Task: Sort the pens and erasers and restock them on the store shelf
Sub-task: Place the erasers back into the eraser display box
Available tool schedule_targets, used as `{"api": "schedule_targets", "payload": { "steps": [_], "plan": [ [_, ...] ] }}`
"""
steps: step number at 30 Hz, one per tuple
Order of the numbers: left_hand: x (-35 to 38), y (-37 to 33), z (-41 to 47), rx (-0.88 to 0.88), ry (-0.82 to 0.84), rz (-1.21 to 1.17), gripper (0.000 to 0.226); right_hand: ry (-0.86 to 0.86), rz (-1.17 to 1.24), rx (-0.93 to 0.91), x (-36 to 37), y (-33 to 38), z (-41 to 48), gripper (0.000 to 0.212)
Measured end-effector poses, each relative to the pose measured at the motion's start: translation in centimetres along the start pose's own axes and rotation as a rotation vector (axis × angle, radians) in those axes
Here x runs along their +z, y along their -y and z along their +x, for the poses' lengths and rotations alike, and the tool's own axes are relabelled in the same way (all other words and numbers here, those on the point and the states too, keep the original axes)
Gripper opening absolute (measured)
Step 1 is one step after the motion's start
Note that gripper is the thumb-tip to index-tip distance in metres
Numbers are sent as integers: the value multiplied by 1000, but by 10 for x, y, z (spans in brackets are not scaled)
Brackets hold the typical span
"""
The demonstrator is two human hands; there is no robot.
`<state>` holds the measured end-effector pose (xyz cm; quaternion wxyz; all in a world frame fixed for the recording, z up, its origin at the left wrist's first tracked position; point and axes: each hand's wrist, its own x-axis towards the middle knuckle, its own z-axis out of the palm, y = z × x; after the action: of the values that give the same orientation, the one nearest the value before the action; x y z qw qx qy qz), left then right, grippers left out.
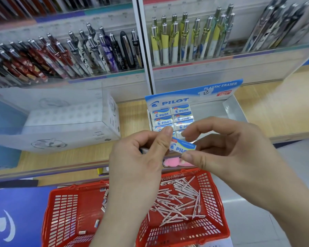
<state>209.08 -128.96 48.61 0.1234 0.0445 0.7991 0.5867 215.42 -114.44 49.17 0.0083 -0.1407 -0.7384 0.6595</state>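
A blue-and-white Pilot eraser (183, 146) is pinched between thumb and forefinger of my right hand (227, 147), just in front of the eraser display box (169, 102) on the wooden shelf. My left hand (141, 155) touches the eraser's left end and also holds something small and dark that is mostly hidden. The display box holds two columns of the same erasers (172, 116). Below, a red basket (216, 211) contains several pale pink pens (177, 198) on its right side and a few small erasers (104, 202) on its left.
Rows of upright pens (78, 52) fill the racks above the shelf, with yellow-and-white ones (189, 38) to the right. A white patterned box (68, 120) lies on the shelf at left. A pink packaged item (171, 162) sits under my hands.
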Motion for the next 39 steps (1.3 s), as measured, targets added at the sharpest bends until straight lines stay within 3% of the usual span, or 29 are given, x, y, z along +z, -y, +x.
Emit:
{"api": "schedule_targets", "payload": {
  "steps": [5,8,11,16,22,26,31,35,39],
  "plan": [
    [8,0,2,-20,5,35,36,-24,-219,-192,-5,-3,3,25],
    [8,5,6,5,7,87,36,-104,-352,-208,-15,-6,8,20],
    [2,14,14,56,-31,238,22,-163,-603,-206,-28,-9,15,20],
    [2,33,21,55,16,383,7,-2,-899,-153,-28,-7,27,18],
    [3,35,24,23,13,336,9,88,-898,-40,-19,0,36,18],
    [1,34,26,24,39,329,11,46,-905,8,-13,-6,41,10],
    [-2,32,29,-20,67,288,32,-86,-794,131,-11,-9,44,13],
    [-2,30,31,-58,72,266,48,-88,-776,179,-8,-7,45,12],
    [-4,28,31,-53,71,298,49,-33,-796,169,-4,-8,46,12]
  ]
}}
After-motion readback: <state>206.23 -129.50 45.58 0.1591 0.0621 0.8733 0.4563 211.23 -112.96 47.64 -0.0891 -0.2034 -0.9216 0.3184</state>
